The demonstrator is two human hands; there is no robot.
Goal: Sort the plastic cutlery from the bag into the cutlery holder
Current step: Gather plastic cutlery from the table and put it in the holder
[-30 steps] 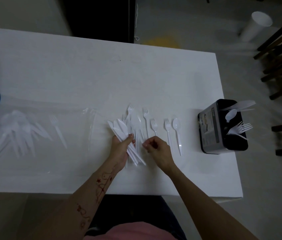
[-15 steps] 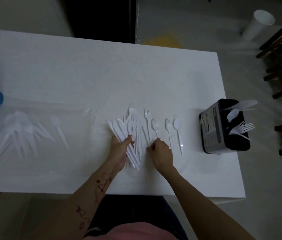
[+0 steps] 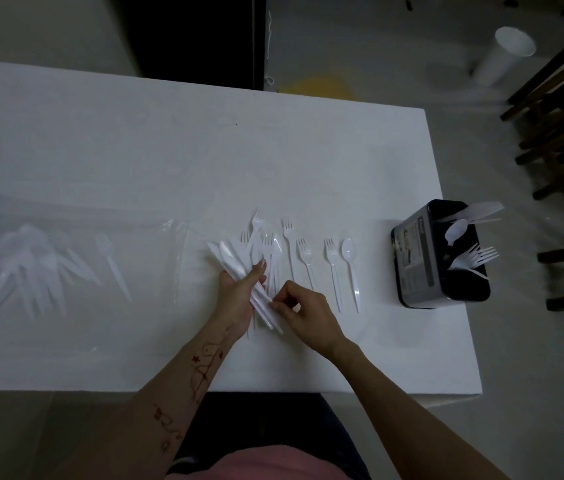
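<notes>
From the head view, we see that the right hand [image 3: 303,315] has drawn back toward the body since half a second ago: then it lay among the fork handles on the table [image 3: 169,161], now it sits nearer the table's front edge, with its fingertips [image 3: 275,305] brought to the lower ends of the knives [image 3: 239,271]. The left hand [image 3: 239,294] has kept its place and its bundle. The loose forks and the spoon look unmoved.

The left hand's fingers are clenched round the bundle of knives, thumb across the top, blades fanning up and to the left, handles pointing down to the right. The right hand's fingers are curled, thumb and forefinger pinching at a handle end in that bundle. Both forearms reach in from the bottom of the picture, the left one bearing a red drawing.

Just right of the hands several forks [image 3: 304,258] lie flat on the table, and beyond them a spoon [image 3: 351,268]. The black cutlery holder [image 3: 415,258] stands near the table's right edge, with spoons and forks sticking out of its separate compartments. The clear bag [image 3: 76,237] lies at the left, more cutlery inside it
</notes>
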